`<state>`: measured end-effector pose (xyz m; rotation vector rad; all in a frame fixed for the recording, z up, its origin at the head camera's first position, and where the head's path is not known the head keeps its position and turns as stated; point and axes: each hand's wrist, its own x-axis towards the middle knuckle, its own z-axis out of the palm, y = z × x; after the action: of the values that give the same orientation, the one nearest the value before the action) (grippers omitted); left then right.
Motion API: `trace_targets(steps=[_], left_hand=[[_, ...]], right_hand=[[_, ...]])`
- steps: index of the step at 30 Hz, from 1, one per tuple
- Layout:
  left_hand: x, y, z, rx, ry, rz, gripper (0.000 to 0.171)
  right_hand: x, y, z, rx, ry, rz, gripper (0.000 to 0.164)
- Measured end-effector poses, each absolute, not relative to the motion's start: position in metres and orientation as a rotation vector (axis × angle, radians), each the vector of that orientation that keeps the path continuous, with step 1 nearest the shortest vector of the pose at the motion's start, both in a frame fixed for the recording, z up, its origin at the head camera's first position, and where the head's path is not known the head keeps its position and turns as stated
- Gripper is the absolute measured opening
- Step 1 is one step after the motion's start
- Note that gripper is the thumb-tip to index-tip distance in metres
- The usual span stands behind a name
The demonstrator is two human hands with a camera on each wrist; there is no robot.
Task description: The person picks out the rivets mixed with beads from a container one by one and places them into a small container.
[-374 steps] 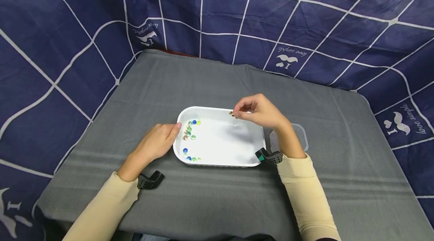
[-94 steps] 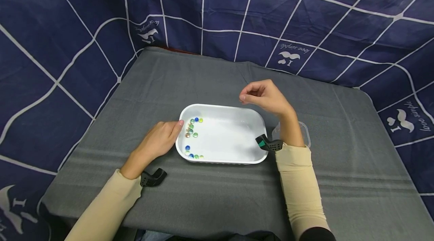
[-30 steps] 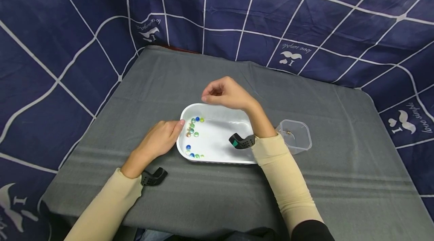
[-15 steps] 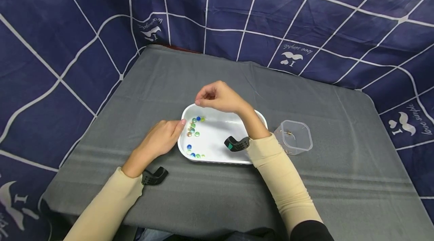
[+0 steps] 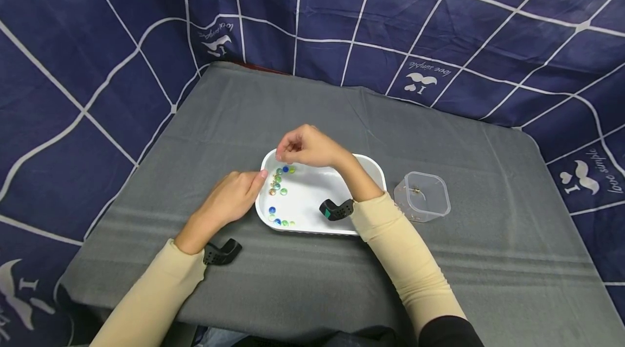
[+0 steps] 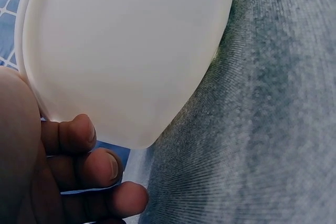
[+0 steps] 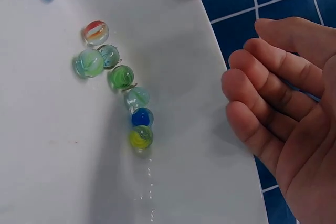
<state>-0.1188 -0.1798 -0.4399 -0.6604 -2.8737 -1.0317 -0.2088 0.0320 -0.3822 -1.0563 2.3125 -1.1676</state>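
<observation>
My left hand (image 5: 233, 198) grips the left rim of a white tray (image 5: 312, 195), thumb at the edge; in the left wrist view its curled fingers (image 6: 100, 167) are at the tray's outer side. My right hand (image 5: 308, 147) is over the tray's far left corner, fingers loosely bent, with nothing visible between thumb and fingers (image 7: 257, 80) in the right wrist view. Just beside them, a curved line of glass marbles, including a blue marble (image 7: 142, 117) and a red-striped marble (image 7: 96, 33), lies in the tray. Thin metallic bits show among these marbles.
A second group of marbles (image 5: 278, 222) lies at the tray's near left corner. To the tray's right, a clear plastic container (image 5: 432, 200) stands on the grey cloth (image 5: 498, 227), with a small golden piece (image 5: 416, 191) inside. A dark blue checked curtain (image 5: 322, 11) surrounds the table.
Earlier my right hand pinched a small golden piece over the tray, then was out by the clear container. Since then it has swung left and lowered toward the far marbles. My left hand stays put.
</observation>
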Motion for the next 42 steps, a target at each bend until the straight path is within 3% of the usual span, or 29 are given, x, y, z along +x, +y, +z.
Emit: trace_targets(steps=[42], left_hand=[[-0.118, -0.18, -0.44, -0.642, -2.872, -1.034, 0.046]], right_hand=[[-0.199, 0.009, -0.4, -1.072, 2.478, -0.419, 0.012]])
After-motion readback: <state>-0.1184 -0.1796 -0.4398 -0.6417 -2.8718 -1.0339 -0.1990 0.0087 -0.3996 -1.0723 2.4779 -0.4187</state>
